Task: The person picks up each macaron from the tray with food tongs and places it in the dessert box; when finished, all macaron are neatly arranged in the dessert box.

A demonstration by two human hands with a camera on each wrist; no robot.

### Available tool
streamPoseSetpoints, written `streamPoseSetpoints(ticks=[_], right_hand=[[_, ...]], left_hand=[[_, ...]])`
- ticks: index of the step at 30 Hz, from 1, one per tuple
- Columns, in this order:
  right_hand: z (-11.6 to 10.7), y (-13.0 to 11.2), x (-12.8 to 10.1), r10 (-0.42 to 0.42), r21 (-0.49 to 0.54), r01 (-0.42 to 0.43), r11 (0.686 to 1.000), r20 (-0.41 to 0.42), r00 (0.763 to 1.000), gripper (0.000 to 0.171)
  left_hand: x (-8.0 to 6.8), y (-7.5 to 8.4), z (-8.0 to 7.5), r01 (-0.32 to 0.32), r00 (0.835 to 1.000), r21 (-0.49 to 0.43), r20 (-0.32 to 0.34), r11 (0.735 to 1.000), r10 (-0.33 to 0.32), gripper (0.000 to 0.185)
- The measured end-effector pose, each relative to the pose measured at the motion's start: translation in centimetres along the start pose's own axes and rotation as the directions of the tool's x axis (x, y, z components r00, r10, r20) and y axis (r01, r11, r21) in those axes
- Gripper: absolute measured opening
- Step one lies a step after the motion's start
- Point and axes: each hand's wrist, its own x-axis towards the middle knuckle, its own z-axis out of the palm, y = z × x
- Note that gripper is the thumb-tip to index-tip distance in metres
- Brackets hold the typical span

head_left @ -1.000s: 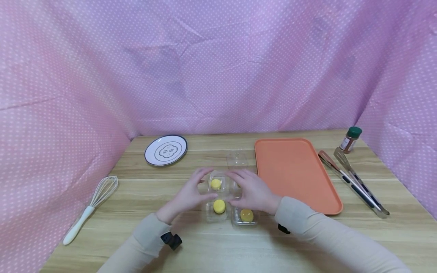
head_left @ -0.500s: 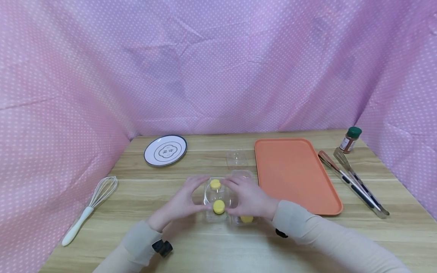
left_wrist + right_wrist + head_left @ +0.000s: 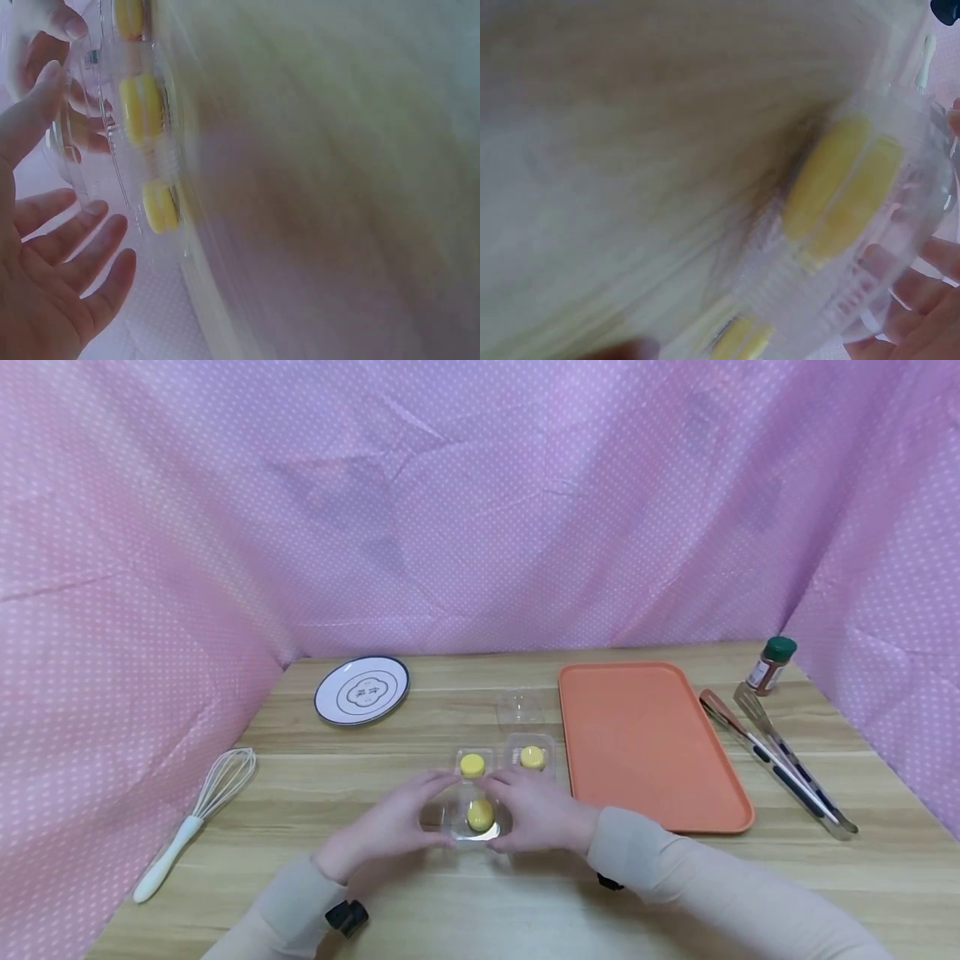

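Clear box [image 3: 471, 817] with yellow cake sits grasped by both hands' grip; wrist views blur it.

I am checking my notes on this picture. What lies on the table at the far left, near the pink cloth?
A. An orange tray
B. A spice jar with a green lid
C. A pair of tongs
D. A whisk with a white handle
D: the whisk lies at the far left; tongs, spice jar and orange tray lie on the right side.
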Motion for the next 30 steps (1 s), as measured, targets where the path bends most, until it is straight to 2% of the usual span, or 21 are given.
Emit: streamPoseSetpoints(ticks=[5, 11, 24, 30], right_hand=[[0.2, -0.1, -0.2, 0.001, -0.018, 0.0, 1.0, 0.042, 0.999, 0.076], [0.2, -0.1, -0.3, 0.002, -0.028, 0.0, 1.0, 0.069, 0.998, 0.076], [0.1, -0.3, 0.1, 0.04, -0.038, -0.035, 0.999, 0.136, 0.99, 0.076], [0.0, -0.5, 0.3, 0.044, -0.036, -0.039, 0.999, 0.141, 0.989, 0.074]], left_hand=[[-0.1, 0.6, 0.1, 0.016, 0.999, 0.042, 0.033, 0.999, -0.017, 0.082], [0.0, 1.1, 0.4, 0.012, 0.999, 0.08, 0.04, 0.997, -0.015, 0.078], [0.0, 1.1, 0.7, 0.039, 0.998, 0.083, 0.055, 0.996, -0.044, 0.077], [0.1, 1.1, 0.6, 0.054, 0.996, 0.057, 0.073, 0.997, -0.059, 0.073]])
